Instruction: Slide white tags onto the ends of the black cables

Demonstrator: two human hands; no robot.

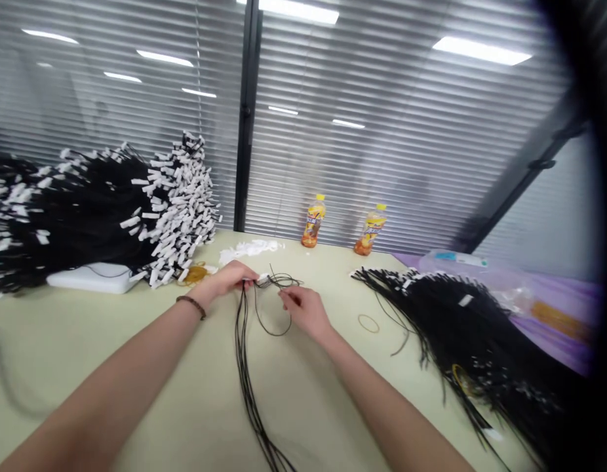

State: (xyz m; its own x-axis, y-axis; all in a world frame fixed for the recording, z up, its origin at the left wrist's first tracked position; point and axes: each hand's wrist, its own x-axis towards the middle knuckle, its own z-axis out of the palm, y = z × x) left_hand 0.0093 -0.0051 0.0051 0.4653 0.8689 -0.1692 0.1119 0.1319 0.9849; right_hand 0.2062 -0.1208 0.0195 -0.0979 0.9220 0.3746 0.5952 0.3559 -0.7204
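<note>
Pinching a bunch of black cords (242, 354) near its top end, my left hand (234, 276) is keeping its fingers closed, and the cords are trailing down over the pale table (195, 400) toward me. My right hand (306, 311) is facing it, just beside, its fingertips drawn together on a thin loop (273, 334) of the same cord. A small white tag (263, 279) is showing between the hands. I am seeing a beaded bracelet (192, 303) circling the left wrist. On my left, a big heap of black cords with white ends (101, 210) is rising beside a white block (94, 278); small white pieces (249, 250) are lying beyond the hands. Two drink bottles, one at left (313, 223) and one at right (371, 231), are standing near the blinds (382, 144). On my right, a rubber band (368, 323) is lying near another cord bundle (461, 328), which is spreading toward a purple cover (549, 354).
</note>
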